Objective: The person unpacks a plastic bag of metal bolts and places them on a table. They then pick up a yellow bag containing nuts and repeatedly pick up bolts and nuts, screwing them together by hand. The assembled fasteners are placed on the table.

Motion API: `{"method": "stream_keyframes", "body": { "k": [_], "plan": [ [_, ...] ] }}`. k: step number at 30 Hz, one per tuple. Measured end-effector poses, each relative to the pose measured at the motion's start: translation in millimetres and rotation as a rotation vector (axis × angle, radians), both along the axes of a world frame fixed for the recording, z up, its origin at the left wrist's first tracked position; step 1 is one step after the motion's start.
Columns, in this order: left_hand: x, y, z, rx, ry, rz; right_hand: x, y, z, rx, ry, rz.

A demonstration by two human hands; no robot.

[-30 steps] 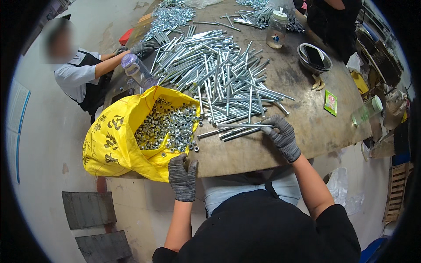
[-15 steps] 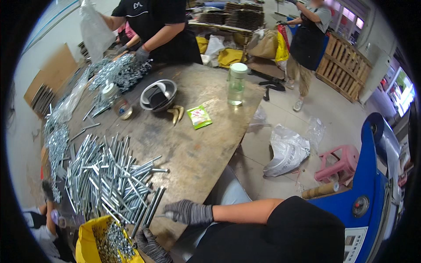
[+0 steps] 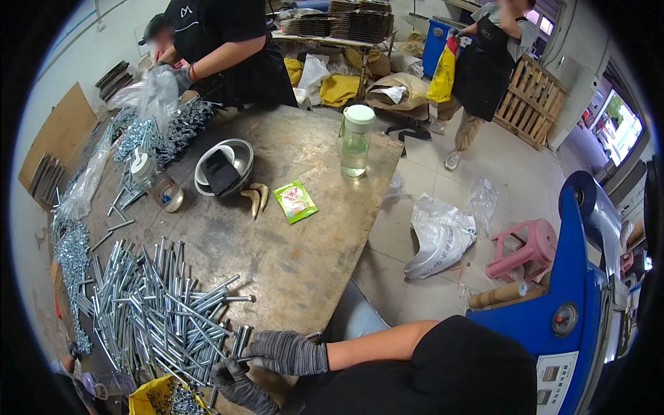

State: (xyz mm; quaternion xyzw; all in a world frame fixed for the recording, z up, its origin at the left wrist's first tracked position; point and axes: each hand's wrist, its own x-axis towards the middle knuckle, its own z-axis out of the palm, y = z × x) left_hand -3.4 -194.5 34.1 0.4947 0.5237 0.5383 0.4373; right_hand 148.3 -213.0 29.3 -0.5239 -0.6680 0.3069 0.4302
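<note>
Since half a second ago the view has swung slightly; the tabletop now fills the middle, and both gloved hands sit together at its near edge instead of one stretched out alone.

Right hand, grey knit glove: fingers closed around a zinc-plated rod at its near end. Left hand, same glove, just below and touching the rod's lower end; fingers curled on it. The rod lies at the near fringe of the rod pile, which covers the tabletop's near-left part.

Yellow bag of small bright hardware shows only by its top at the lower rim, just left of the left hand; earlier more of it showed.

Edges and room: near edge of tabletop runs right under the hands. The stretch between pile and right edge is bare wood. Beyond the right edge, tiled floor with a crumpled clear plastic sack, a pink stool and a blue machine close to the person's right.

Packages: small green sachet, flat, rectangular, mid-tabletop, beside two tan curved pieces. Steel bowl holding a dark flat object. Clear bottle with pale lid, upright near the far right edge. A glass jar with white lid, left. Two other people stand at the far side.
</note>
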Motion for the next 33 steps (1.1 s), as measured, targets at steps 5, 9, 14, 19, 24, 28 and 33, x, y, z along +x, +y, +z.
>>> {"method": "stream_keyframes", "body": {
  "k": [5, 9, 14, 19, 24, 28, 33],
  "plan": [
    [12.9, -7.9, 18.9, 0.104, 0.048, 0.115, -7.6, -1.2, 6.4, -0.023, -0.243, 0.090],
    [-7.2, -2.6, 11.1, -0.005, 0.108, -0.034, -5.1, 5.8, -19.4, 0.095, -0.364, 0.212],
    [-19.8, -8.8, 17.6, -0.056, -0.293, -0.385, 13.4, 1.6, 32.8, -0.738, 0.597, 0.401],
    [-49.6, -11.9, -10.1, -0.036, -0.075, -0.159, 38.8, -8.3, 70.3, -0.462, 0.755, 0.792],
    [-53.2, -31.3, 36.8, 0.151, 0.273, -0.354, 15.4, 8.3, 61.1, -0.345, 0.047, 0.449],
    [-60.5, -38.9, 29.0, 0.362, 0.631, -0.515, 19.8, 15.8, 61.2, -0.775, 0.214, 0.644],
    [-109.8, -40.1, -5.4, 0.266, 0.804, 0.110, 35.3, 18.2, 20.0, -0.033, -0.513, 0.238]
  ]
}}
